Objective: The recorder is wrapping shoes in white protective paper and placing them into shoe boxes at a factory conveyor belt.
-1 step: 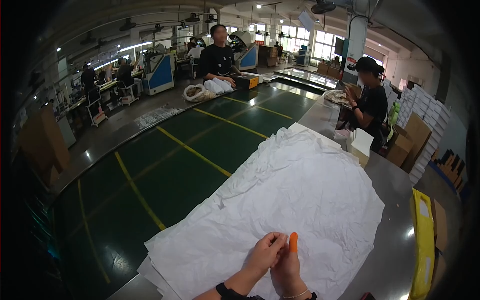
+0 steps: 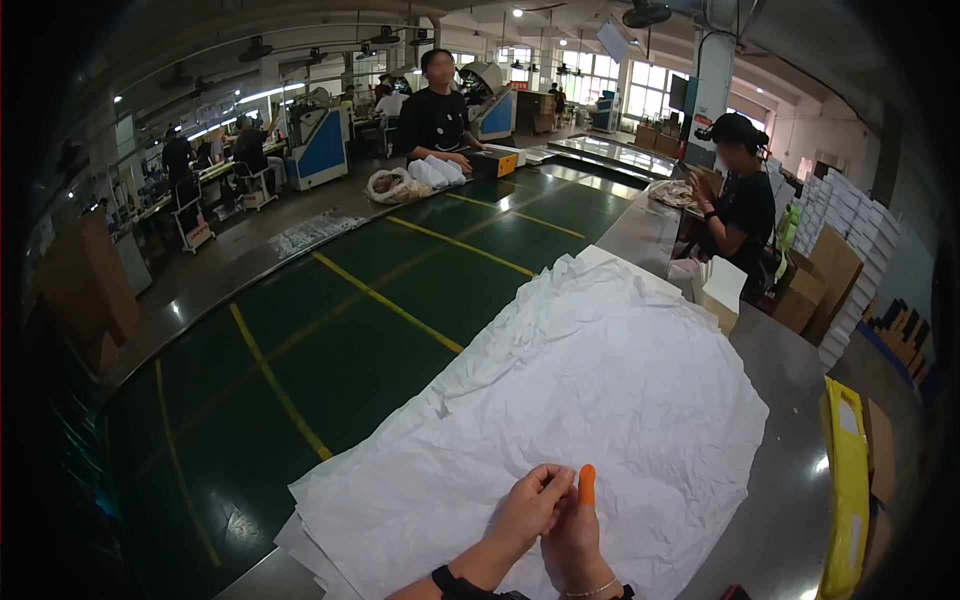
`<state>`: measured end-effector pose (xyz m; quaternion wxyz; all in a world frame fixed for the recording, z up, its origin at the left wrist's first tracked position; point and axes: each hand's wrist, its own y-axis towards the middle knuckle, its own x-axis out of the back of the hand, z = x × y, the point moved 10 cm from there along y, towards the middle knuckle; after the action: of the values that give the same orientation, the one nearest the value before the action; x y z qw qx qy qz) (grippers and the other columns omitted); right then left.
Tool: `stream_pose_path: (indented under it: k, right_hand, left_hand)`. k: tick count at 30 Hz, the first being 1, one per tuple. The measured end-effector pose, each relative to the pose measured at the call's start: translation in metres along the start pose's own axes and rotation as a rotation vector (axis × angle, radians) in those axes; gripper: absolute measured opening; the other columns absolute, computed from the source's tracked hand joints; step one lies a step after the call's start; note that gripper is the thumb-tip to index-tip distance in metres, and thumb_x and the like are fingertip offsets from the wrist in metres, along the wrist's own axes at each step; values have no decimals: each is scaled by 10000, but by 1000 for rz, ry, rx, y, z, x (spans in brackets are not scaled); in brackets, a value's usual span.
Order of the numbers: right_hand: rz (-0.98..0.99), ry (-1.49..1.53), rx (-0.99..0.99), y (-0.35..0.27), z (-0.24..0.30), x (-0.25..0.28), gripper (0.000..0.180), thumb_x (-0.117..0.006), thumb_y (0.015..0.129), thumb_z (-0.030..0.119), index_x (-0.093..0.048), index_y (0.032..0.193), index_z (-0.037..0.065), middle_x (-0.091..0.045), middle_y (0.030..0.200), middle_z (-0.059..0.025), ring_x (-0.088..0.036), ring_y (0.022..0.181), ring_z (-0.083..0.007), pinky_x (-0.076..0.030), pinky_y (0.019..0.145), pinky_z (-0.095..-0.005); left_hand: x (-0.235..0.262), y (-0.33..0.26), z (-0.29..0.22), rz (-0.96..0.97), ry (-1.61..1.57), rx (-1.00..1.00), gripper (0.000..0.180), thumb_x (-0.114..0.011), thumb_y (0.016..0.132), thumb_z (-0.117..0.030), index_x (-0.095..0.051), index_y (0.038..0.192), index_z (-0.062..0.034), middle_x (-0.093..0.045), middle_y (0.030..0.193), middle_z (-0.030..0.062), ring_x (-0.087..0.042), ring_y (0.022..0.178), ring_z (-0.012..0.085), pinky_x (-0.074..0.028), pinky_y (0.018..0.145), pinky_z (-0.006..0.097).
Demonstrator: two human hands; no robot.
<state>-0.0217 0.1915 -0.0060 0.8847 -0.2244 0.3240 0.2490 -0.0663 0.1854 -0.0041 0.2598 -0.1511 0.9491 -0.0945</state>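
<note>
No wording or numbers can be read from here: the marks are too small or blurred. Toward four o'clock, a pale label [image 2: 849,417] sits on the long yellow package [image 2: 846,490]; near twelve, a small red sign [image 2: 521,87] shows by the far windows [image 2: 590,78], and white marks [image 2: 451,139] dot a co-worker's black shirt [image 2: 425,122].
</note>
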Motion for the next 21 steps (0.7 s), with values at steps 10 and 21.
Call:
stream_pose_path:
  k: [10, 21]
  right_hand:
    - [-61, -55, -4, -3, 3, -5, 506, -343, 921, 573, -516, 885, 99, -455, 638, 37, -414, 521, -57, -321, 469, -195]
    - [-43, -50, 3, -3, 6, -5, 487, -358, 930, 543, -526, 887, 88, -466, 652, 25, -408, 533, -65, -302, 489, -210]
  left_hand:
    - [-2, -3, -5, 15, -18, 10, 257, -509, 938, -280, -579, 961, -34, -486, 647, -28, -375, 409, 17, -277, 347, 163]
    - [-3, -1, -5, 22, -11, -8, 259, -513, 936, -283, -581, 964, -35, -483, 613, -30, -379, 390, 18, -292, 347, 156]
